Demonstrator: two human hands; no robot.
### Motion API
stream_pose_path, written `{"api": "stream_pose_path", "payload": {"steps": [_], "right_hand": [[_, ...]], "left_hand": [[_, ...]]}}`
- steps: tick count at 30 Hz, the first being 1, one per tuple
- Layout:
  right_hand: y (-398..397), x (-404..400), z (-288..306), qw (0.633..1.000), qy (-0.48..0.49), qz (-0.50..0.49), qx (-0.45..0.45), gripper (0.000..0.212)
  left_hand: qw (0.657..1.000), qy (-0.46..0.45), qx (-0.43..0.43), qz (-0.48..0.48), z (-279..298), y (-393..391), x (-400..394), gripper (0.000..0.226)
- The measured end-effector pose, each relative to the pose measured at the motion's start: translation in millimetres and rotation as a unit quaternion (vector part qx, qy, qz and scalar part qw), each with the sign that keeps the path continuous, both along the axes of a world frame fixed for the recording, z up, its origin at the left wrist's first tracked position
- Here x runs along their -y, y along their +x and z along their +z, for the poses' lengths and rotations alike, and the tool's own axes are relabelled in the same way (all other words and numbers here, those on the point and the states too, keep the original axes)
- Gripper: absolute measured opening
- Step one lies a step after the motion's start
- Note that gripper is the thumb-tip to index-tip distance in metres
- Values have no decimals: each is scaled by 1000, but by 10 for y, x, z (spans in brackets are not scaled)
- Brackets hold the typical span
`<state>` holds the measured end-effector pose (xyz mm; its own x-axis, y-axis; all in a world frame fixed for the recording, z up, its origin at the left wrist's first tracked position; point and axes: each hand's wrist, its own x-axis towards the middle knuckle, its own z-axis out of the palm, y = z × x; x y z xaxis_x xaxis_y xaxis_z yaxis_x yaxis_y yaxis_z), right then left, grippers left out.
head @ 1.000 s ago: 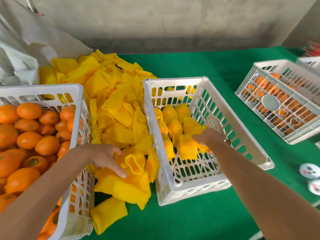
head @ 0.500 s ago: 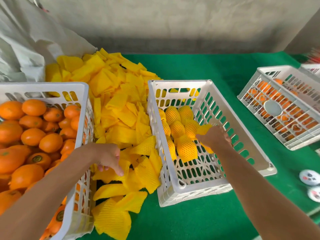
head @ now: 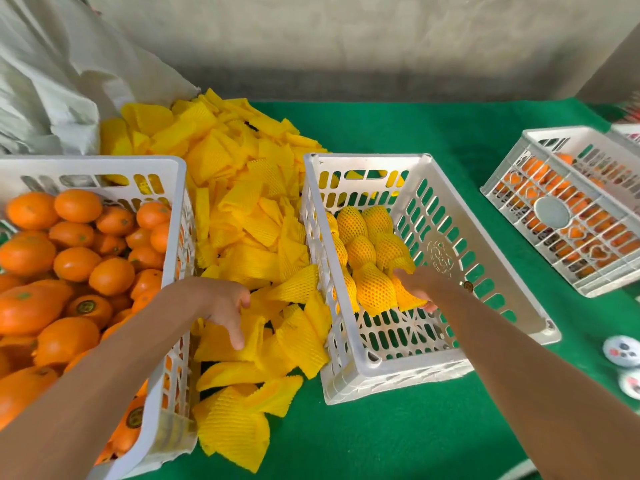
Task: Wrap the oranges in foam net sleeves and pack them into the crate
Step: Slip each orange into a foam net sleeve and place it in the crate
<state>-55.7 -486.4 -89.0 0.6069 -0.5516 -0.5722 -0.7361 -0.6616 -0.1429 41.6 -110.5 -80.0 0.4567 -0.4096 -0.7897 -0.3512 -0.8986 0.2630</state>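
A white slotted crate (head: 491, 268) stands in the middle of the green table and holds several oranges in yellow foam net sleeves (head: 360, 251). My right hand (head: 420, 284) is inside it, shut on a wrapped orange (head: 407, 297) low beside the others. My left hand (head: 225, 306) rests on the pile of loose yellow foam sleeves (head: 239, 209), its fingers pinching one sleeve (head: 239, 344) near the front. At the left a white crate (head: 173, 188) is full of bare oranges (head: 72, 265).
A third white crate (head: 512, 161) with oranges stands at the far right on the green table cloth (head: 398, 427). A white sack (head: 52, 84) lies at the back left. Two small round white objects (head: 621, 351) lie near the right edge.
My right hand has lowered the wrapped orange deeper into the middle crate. My left hand has slid forward over the sleeve pile and closed on a sleeve. The camera has tilted slightly.
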Motion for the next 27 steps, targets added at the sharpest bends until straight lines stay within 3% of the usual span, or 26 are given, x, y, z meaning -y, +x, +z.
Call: {"api": "stream_pose_path", "payload": {"steps": [3, 6, 9, 11, 13, 16, 20, 25, 27], "right_hand": [[63, -64, 34, 999, -38, 18, 19, 74], [130, -159, 140, 989, -81, 48, 114, 64], [212, -314, 304, 961, -93, 58, 254, 50], [299, -489, 431, 933, -65, 70, 347, 40], [401, -733, 573, 888, -12, 92, 450, 29], [554, -1193, 789, 811, 12, 180, 556, 17], [790, -1759, 841, 783, 47, 340, 519, 26], [1105, -2221, 806, 772, 150, 295, 543, 19], [1130, -2275, 729, 779, 168, 269, 541, 19]], "left_hand": [[998, -42, 48, 7, 7, 9, -17, 59], [980, -157, 120, 37, 40, 31, 9, 17], [942, -266, 190, 71, 122, 39, 49, 32], [905, -331, 239, 116, 176, 49, 76, 24], [854, -391, 299, 169, 211, 126, 81, 13], [781, -456, 355, 238, 307, 153, 57, 27], [699, -542, 350, 309, 384, 108, 96, 28], [619, -602, 294, 409, 499, 115, 48, 33], [609, -603, 252, 450, 533, 88, 78, 49]]}}
